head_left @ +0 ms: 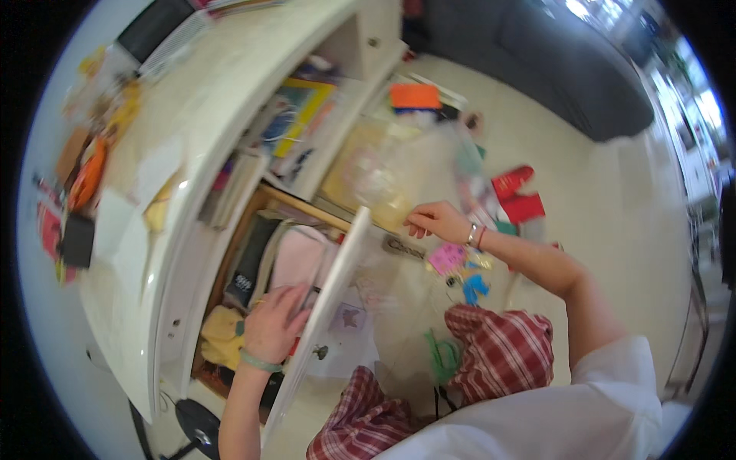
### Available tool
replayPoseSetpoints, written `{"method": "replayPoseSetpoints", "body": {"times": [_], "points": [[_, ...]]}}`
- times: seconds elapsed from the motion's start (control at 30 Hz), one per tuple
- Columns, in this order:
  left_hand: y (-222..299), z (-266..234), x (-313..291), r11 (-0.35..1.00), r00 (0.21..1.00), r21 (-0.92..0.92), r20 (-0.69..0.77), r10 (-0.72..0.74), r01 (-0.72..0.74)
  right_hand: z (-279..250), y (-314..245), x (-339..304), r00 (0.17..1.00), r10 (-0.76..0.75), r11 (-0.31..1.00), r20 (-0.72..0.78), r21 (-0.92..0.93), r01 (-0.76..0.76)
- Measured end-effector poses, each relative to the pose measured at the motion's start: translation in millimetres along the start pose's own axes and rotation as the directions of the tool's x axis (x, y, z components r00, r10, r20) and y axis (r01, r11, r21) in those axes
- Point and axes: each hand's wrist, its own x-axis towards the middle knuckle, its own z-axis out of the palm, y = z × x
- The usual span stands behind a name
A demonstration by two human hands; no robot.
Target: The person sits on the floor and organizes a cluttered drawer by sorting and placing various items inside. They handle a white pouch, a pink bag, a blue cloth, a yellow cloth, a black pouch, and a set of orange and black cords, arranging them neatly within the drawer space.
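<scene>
My left hand [277,323], a green bangle on its wrist, reaches into a pulled-out drawer [346,249] of the white cabinet. Its fingers are stretched out over the contents, close to a folded pale pink cloth [299,257]. Dark folded cloth [253,264] lies beside the pink one, and a yellow plush item [222,336] sits nearer to me. Beyond the drawer front, my right hand [438,222] hovers over the floor with its fingers curled together; whether anything is between them is hidden. Blurred clear plastic [372,172] lies just past its fingertips.
The white cabinet top [207,100] carries papers, an orange item [88,175] and a laptop [157,31]. Open shelves hold books [295,115]. Over the floor are scattered red items [520,195], a pink card [447,258] and green cord [445,356]. A dark sofa [537,65] stands behind.
</scene>
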Motion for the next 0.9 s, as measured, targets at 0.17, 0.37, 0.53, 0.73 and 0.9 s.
{"method": "replayPoseSetpoints", "body": {"times": [0.17, 0.37, 0.53, 0.73, 0.9], "points": [[9.7, 7.1, 17.7, 0.998, 0.991, 0.066, 0.131, -0.031, 0.022, -56.8, 84.9, -55.6, 0.946, 0.252, 0.964, -0.203, 0.135, -0.228], [2.2, 3.9, 25.9, 0.996, 0.981, 0.078, 0.190, -0.051, 0.037, -154.5, 179.1, -98.4, 0.717, 0.361, 0.929, -0.597, 0.160, -0.334], [14.1, 10.3, 41.9, 0.987, 0.951, 0.028, 0.265, -0.158, 0.157, -244.3, 235.8, -93.4, 0.620, 0.043, 0.737, -0.783, -0.395, -0.549], [15.0, 15.0, 46.4, 0.978, 0.940, 0.033, 0.272, -0.207, 0.206, -264.6, 270.6, -134.8, 0.594, 0.310, 0.578, -0.742, -0.349, -0.737], [18.1, 17.9, 49.7, 0.975, 0.935, 0.057, 0.279, -0.220, 0.213, -247.3, 299.2, -164.3, 0.528, 0.224, 0.756, -0.819, -0.196, -0.624]]}}
